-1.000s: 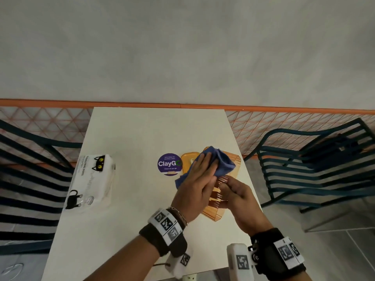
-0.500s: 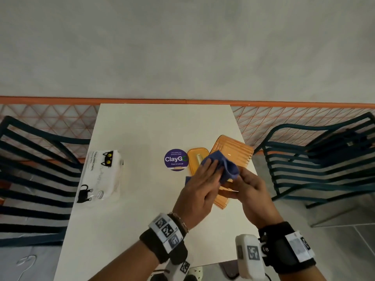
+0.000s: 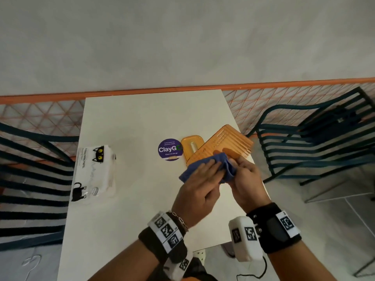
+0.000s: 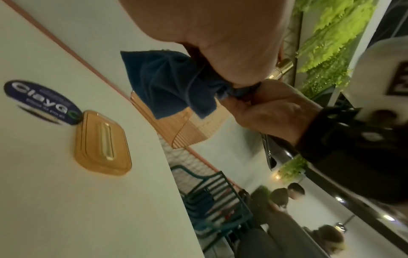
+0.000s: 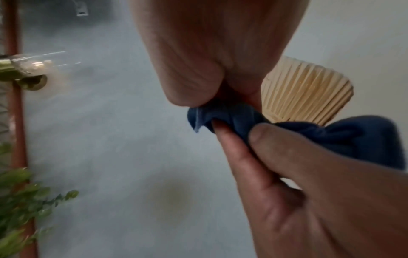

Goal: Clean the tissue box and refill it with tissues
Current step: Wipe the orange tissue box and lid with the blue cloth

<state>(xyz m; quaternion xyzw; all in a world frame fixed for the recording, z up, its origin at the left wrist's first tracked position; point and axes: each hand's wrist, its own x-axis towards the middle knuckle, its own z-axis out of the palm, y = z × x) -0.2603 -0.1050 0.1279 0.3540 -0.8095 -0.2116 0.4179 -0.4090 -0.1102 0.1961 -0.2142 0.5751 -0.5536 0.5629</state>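
The orange ribbed tissue box lies tilted near the table's right edge, just beyond my hands. Its orange lid lies flat beside it, slot up. A crumpled blue cloth is held between both hands above the table. My left hand lies over the cloth and pinches it with thumb and forefinger. My right hand grips the cloth's right end. In the left wrist view the cloth hangs in front of the box. A white tissue pack with cat prints lies at the table's left edge.
A round purple ClayGo sticker sits left of the lid. Dark slatted chairs stand at the left and right of the white table. An orange rail and mesh fence run behind.
My right hand has left the tissue box and taken hold of the cloth. Both hands have drawn back off the box with the cloth, and the box now lies uncovered.
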